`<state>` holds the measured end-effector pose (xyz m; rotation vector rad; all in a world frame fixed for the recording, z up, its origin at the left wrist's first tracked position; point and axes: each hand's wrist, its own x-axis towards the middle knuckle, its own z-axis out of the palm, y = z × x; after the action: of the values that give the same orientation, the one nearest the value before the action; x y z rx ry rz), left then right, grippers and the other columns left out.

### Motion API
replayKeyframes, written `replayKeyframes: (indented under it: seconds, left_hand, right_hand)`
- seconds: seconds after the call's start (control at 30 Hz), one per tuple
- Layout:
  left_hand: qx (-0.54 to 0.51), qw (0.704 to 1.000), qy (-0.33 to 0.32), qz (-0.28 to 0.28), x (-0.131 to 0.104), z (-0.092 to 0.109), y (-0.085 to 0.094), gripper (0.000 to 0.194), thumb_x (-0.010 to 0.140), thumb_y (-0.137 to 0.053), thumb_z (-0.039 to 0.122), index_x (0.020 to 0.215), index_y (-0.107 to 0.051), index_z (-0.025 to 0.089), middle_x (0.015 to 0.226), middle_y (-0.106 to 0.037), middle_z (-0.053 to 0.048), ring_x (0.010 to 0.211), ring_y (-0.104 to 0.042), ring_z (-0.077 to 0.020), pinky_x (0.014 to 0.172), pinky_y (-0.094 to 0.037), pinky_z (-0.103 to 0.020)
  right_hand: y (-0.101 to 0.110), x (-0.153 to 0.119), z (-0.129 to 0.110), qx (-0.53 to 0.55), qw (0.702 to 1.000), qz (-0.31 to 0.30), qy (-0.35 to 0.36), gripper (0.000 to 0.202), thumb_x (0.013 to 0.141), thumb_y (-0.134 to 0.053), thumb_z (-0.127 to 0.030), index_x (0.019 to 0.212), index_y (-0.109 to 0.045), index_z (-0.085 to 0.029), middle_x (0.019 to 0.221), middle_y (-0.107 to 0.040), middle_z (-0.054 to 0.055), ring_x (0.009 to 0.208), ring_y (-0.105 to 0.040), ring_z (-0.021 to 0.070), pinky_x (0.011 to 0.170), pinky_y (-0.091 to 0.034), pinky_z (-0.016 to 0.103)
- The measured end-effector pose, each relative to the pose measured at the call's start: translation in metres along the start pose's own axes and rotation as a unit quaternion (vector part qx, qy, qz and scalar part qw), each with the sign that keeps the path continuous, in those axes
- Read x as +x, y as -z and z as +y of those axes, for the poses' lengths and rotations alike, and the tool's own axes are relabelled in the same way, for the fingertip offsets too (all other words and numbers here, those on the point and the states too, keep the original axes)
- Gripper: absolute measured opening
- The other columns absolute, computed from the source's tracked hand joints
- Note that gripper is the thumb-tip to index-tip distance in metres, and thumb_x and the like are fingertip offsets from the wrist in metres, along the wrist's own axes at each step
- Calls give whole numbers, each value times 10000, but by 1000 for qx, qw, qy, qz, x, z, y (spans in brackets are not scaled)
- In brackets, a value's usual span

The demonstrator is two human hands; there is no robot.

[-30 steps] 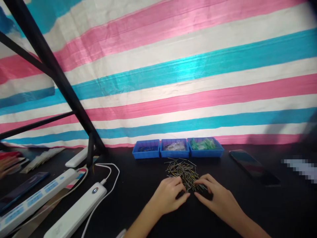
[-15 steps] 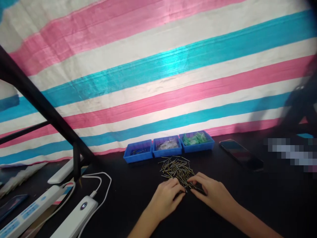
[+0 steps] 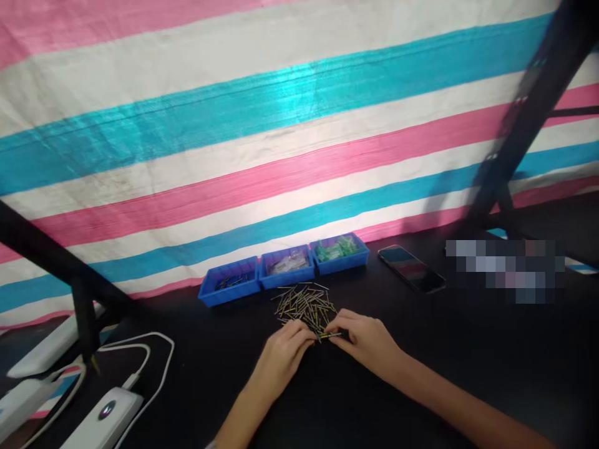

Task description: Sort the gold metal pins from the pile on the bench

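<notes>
A loose pile of thin metal rods (image 3: 306, 304), silvery with yellowish parts, lies on the black table (image 3: 224, 368). At its near left edge is my left hand (image 3: 285, 350), its thumb and fingers pressed together by the rods. My right hand (image 3: 362, 340) is at the near right edge, pinching a thin rod (image 3: 333, 335) that points toward the left fingertips. Whatever the left fingertips hold is too small to make out. Behind the pile stand three blue trays: one with a few dark rods (image 3: 229, 293), one with clear plastic pieces (image 3: 286, 277), one with green pieces (image 3: 339, 262).
A phone (image 3: 412, 269) lies right of the trays, with a blurred patch beyond it. At the left are a white power bank (image 3: 105, 418), its cable (image 3: 171, 362) and a power strip (image 3: 23, 399). Black frame legs stand at both sides, before a striped sheet (image 3: 281, 143).
The view has shifted to the right, bringing the right frame leg into sight. My fingertips have come closer together, and a rod now shows between them.
</notes>
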<state>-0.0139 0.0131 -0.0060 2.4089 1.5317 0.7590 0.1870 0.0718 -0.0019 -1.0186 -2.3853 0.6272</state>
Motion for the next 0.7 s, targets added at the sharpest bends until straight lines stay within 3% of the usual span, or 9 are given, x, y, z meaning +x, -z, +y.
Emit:
replayKeyframes:
  seconds: [0.3, 0.5, 0.7]
  left_hand:
    - [21, 998, 29, 49, 0, 3, 2, 131, 834, -559, 302, 919, -610, 217, 878, -605, -22, 809, -566, -152, 751, -464, -273]
    - [24, 999, 29, 29, 2, 6, 3, 138, 828, -565, 329, 837, -636, 211, 817, -607, -13, 778, -557, -146, 722, -461, -265]
    - [43, 998, 33, 28, 3, 10, 5, 153, 843, -540, 322, 841, -629, 197, 790, -602, -19, 760, -552, -149, 698, -462, -271]
  right_hand:
    - [1, -1, 0, 31, 999, 27, 0, 101, 805, -583, -256, 840, -674, -283, 807, -648, -47, 584, -535, 89, 544, -358, 196]
    - [0, -2, -1, 93, 995, 37, -3, 171, 825, -527, -226, 893, -679, -264, 867, -659, -20, 590, -540, 89, 562, -393, 192]
    - [3, -1, -2, 55, 998, 23, 2, 216, 826, -508, -202, 940, -675, -281, 852, -671, -24, 565, -543, 96, 564, -411, 206]
